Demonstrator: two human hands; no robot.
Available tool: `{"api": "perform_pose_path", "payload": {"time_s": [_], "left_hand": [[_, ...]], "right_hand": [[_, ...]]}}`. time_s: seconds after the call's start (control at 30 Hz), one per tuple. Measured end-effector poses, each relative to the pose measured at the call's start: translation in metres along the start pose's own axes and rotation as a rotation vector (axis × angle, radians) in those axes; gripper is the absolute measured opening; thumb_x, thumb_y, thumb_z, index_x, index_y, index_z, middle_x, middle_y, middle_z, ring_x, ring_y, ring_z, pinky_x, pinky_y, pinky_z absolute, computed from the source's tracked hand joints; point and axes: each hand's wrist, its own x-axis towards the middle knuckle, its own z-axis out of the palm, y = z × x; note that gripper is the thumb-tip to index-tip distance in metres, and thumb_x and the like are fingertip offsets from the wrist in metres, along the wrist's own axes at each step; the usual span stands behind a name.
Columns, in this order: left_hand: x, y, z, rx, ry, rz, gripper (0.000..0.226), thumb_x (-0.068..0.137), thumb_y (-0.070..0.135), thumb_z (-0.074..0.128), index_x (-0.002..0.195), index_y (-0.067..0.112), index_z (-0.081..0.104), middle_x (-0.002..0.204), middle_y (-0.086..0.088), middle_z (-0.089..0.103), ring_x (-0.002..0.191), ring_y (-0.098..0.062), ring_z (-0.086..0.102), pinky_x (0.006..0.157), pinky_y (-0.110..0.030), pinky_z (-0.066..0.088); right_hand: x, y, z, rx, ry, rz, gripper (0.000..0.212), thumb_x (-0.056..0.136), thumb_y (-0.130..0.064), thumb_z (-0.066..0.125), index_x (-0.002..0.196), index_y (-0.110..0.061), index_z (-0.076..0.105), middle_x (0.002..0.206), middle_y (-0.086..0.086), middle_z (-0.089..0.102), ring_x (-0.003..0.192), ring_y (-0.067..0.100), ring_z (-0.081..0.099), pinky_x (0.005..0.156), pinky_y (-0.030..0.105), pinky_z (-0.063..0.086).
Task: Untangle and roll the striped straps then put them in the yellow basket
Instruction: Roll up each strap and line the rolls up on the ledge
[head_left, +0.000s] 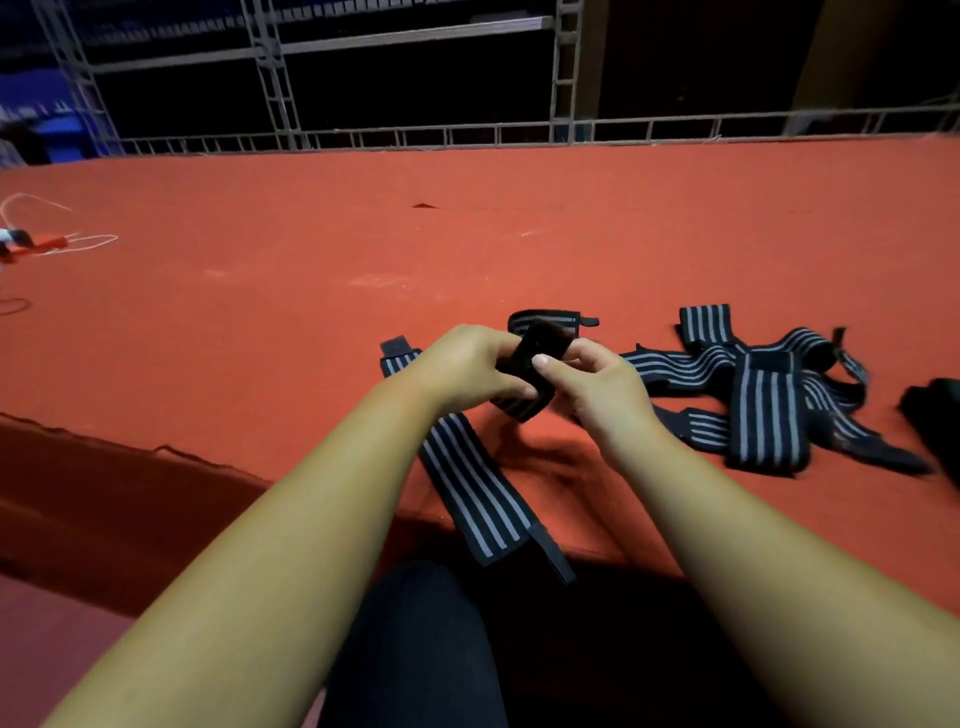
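A black strap with grey stripes (475, 491) runs from my hands down over the front edge of the red table (311, 249). Its upper end is a small black roll (524, 369) held between both hands. My left hand (462, 364) grips the roll from the left, and my right hand (587, 384) pinches it from the right with the thumb on top. A tangled heap of more striped straps (753, 384) lies on the table just right of my hands. No yellow basket is in view.
Another black item (935, 415) lies at the right edge. A red-handled object with white cord (57, 241) sits far left. A metal truss railing (467, 132) borders the table's far side. My dark-clothed knee (415, 639) is below the table edge.
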Motion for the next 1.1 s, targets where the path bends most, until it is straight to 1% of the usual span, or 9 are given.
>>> {"api": "perform_pose_path", "payload": {"time_s": [0.1, 0.23, 0.33, 0.43, 0.53, 0.73, 0.93, 1.03, 1.1], "left_hand": [[-0.003, 0.016, -0.016, -0.153, 0.011, -0.006, 0.023, 0.093, 0.030, 0.085, 0.115, 0.033, 0.081, 0.097, 0.018, 0.080, 0.088, 0.006, 0.069, 0.079, -0.027, 0.055], [-0.007, 0.040, -0.033, -0.488, 0.153, -0.061, 0.018, 0.100, 0.021, 0.077, 0.116, 0.012, 0.077, 0.068, 0.010, 0.070, 0.044, -0.001, 0.054, 0.044, -0.018, 0.039], [-0.010, 0.056, -0.053, -0.682, 0.195, -0.135, 0.023, 0.102, 0.027, 0.075, 0.123, 0.016, 0.075, 0.082, -0.006, 0.075, 0.046, -0.012, 0.060, 0.040, -0.022, 0.045], [-0.013, 0.067, -0.069, -0.908, 0.171, -0.169, 0.025, 0.104, 0.024, 0.072, 0.127, 0.013, 0.072, 0.111, -0.011, 0.082, 0.082, -0.029, 0.082, 0.067, -0.033, 0.069], [-0.011, 0.073, -0.077, -1.069, 0.236, -0.125, 0.018, 0.106, 0.021, 0.069, 0.121, 0.013, 0.072, 0.119, -0.012, 0.081, 0.104, -0.032, 0.081, 0.095, -0.043, 0.065], [0.006, 0.065, -0.082, -1.096, 0.507, -0.072, 0.017, 0.103, 0.013, 0.072, 0.120, 0.015, 0.076, 0.113, -0.003, 0.082, 0.105, -0.020, 0.079, 0.091, -0.033, 0.060], [0.014, 0.030, -0.064, -1.021, 0.589, -0.166, 0.025, 0.096, 0.020, 0.081, 0.121, 0.015, 0.079, 0.116, -0.004, 0.082, 0.115, -0.026, 0.077, 0.110, -0.046, 0.057], [0.012, 0.008, -0.049, -1.018, 0.582, -0.214, 0.025, 0.093, 0.021, 0.083, 0.118, 0.014, 0.081, 0.115, -0.007, 0.082, 0.114, -0.028, 0.077, 0.111, -0.047, 0.056], [0.009, -0.003, -0.038, -1.028, 0.561, -0.229, 0.023, 0.095, 0.017, 0.081, 0.118, 0.011, 0.080, 0.115, -0.008, 0.082, 0.113, -0.029, 0.077, 0.109, -0.045, 0.058]], "right_hand": [[-0.001, -0.020, -0.007, 0.010, 0.041, -0.032, 0.011, 0.094, -0.037, 0.082, 0.093, -0.026, 0.081, 0.084, -0.003, 0.076, 0.075, 0.017, 0.063, 0.074, 0.037, 0.049], [-0.008, -0.034, -0.011, 0.026, -0.064, 0.045, 0.045, 0.097, -0.070, 0.063, 0.110, -0.032, 0.083, 0.105, -0.008, 0.083, 0.098, 0.015, 0.075, 0.088, 0.036, 0.057], [-0.015, -0.034, -0.012, 0.048, -0.149, 0.107, 0.060, 0.096, -0.077, 0.057, 0.122, -0.029, 0.081, 0.117, -0.008, 0.082, 0.116, 0.013, 0.075, 0.102, 0.038, 0.055], [-0.021, -0.039, -0.016, 0.051, -0.186, 0.070, 0.040, 0.101, -0.054, 0.068, 0.122, -0.023, 0.079, 0.118, -0.003, 0.082, 0.113, 0.012, 0.075, 0.095, 0.030, 0.056], [-0.023, -0.043, -0.018, 0.087, -0.262, 0.104, 0.026, 0.101, -0.031, 0.074, 0.125, -0.021, 0.076, 0.114, 0.002, 0.083, 0.107, 0.021, 0.079, 0.083, 0.031, 0.059], [-0.027, -0.047, -0.022, 0.102, -0.401, 0.231, 0.029, 0.098, -0.028, 0.078, 0.122, -0.012, 0.075, 0.110, 0.012, 0.082, 0.096, 0.028, 0.079, 0.084, 0.042, 0.062], [-0.027, -0.030, -0.022, 0.017, -0.460, 0.360, 0.016, 0.103, -0.017, 0.070, 0.117, -0.009, 0.070, 0.108, 0.017, 0.079, 0.098, 0.032, 0.076, 0.104, 0.057, 0.056], [-0.032, -0.017, -0.020, -0.053, -0.474, 0.404, 0.011, 0.108, -0.006, 0.059, 0.111, -0.007, 0.070, 0.106, 0.015, 0.079, 0.090, 0.025, 0.078, 0.081, 0.039, 0.066], [-0.035, -0.007, -0.018, -0.144, -0.459, 0.421, 0.021, 0.108, 0.002, 0.051, 0.106, -0.008, 0.069, 0.096, 0.010, 0.079, 0.075, 0.015, 0.077, 0.061, 0.025, 0.059]]}}
